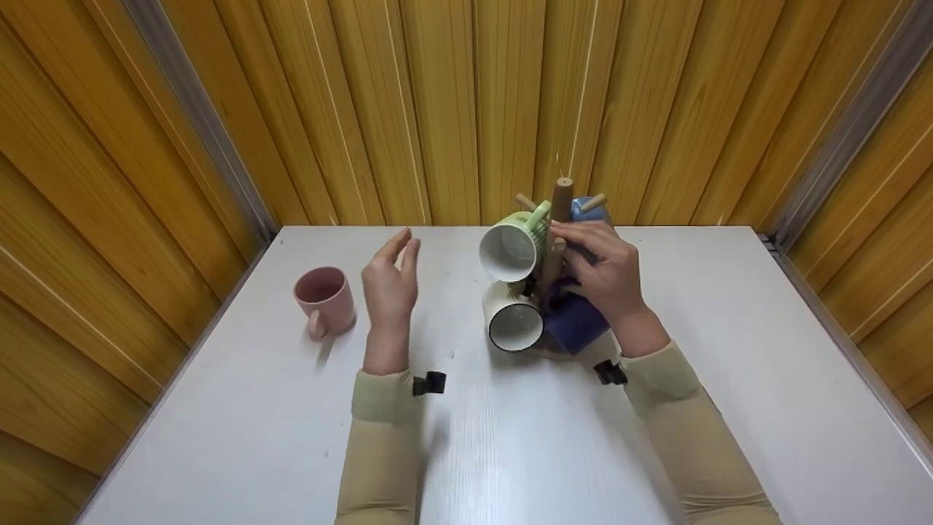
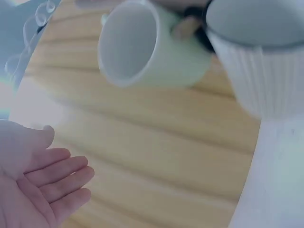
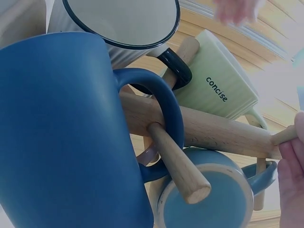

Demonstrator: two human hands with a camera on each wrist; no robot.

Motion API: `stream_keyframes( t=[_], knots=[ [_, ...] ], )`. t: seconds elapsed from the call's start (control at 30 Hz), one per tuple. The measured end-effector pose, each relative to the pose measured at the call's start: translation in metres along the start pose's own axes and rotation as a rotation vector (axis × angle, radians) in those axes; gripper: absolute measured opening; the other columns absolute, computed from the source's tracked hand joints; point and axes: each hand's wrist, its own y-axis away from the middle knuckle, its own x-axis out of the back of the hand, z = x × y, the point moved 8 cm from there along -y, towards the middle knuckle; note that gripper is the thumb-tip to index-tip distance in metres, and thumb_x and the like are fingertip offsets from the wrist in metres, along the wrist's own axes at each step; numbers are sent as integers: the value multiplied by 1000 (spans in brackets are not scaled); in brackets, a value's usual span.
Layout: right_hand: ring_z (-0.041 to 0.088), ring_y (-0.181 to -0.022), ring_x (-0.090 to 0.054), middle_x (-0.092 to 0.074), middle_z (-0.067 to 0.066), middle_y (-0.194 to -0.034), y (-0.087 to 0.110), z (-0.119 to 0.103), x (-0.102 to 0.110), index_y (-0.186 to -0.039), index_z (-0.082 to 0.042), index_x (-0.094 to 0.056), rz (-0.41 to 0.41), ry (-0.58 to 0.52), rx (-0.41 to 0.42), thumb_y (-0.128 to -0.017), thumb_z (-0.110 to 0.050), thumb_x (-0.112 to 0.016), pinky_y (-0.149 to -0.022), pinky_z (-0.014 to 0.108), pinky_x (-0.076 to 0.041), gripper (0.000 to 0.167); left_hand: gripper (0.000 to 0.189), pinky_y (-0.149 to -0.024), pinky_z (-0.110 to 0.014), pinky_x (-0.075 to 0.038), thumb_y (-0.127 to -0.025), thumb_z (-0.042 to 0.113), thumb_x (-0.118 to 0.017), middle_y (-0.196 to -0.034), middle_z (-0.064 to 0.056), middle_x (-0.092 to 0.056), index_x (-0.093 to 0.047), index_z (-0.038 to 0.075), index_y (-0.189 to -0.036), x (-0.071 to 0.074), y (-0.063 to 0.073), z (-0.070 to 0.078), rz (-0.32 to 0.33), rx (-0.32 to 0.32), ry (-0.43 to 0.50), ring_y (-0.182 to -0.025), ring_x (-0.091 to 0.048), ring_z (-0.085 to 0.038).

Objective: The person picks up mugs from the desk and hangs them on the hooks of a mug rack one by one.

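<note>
My right hand (image 1: 605, 270) is at the upper part of a wooden mug tree (image 1: 563, 197), its thumb and fingers pinching a peg (image 3: 284, 136). A pale green mug (image 1: 508, 251) marked "concise" hangs on the tree's upper left. Below it is a white ribbed mug (image 1: 515, 327) with a black rim and handle. On the lower right a dark blue mug (image 3: 71, 128) hangs with its handle around a peg. A lighter blue mug (image 3: 206, 194) hangs at the back. My left hand (image 1: 390, 292) is raised left of the tree, fingers extended, holding nothing.
A pink mug (image 1: 325, 301) stands upright on the white table (image 1: 496, 452), left of my left hand, its handle toward me. Yellow wood-slat walls (image 1: 437, 109) enclose the back and both sides. The mug tree stands near the table's back edge.
</note>
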Motion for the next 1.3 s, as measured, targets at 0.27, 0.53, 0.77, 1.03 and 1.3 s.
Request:
stream_keyframes(
  t=[0.27,0.53,0.77,1.03,1.3],
  knots=[
    [27,-101,-73,-80,12,-106,-1,-1,0,-108,-4,-80,11,7,-5,-85,6,-79,-101,21,-52,25,41,-97,-46,-55,-103,14,-63,-119,-25,-71,-61,0,-141,78,0,-63,191,226,-70,-111,-66,-37],
    [26,-103,-72,-80,12,-107,0,0,-1,-110,-4,-80,5,6,-18,-85,5,-79,-101,21,-52,26,54,-120,-54,-38,-103,14,-59,-151,-33,-48,-44,-13,-148,99,2,-115,108,427,-206,-144,-45,-45],
    [25,-104,-72,-80,12,-108,1,1,-1,-110,-3,-80,5,7,-17,-82,7,-80,-100,20,-52,29,36,-103,-59,-48,-95,9,-55,-129,-33,-65,-64,-13,-122,94,11,-141,-15,531,-259,-123,-61,-47],
    [18,-105,-72,-80,12,-108,2,2,-1,-110,-3,-80,9,-1,-26,-83,6,-80,-100,20,-52,28,47,-99,-60,-49,-109,27,-43,-130,-37,-60,-58,-15,-126,92,24,-163,-226,626,-427,-121,-60,-49],
    [18,-105,-71,-80,12,-108,2,3,-1,-109,-3,-80,6,10,-39,-84,6,-80,-100,19,-52,27,41,-95,-56,-51,-108,21,-46,-124,-37,-63,-60,-15,-121,93,24,-168,-233,647,-441,-110,-63,-46]
  ],
)
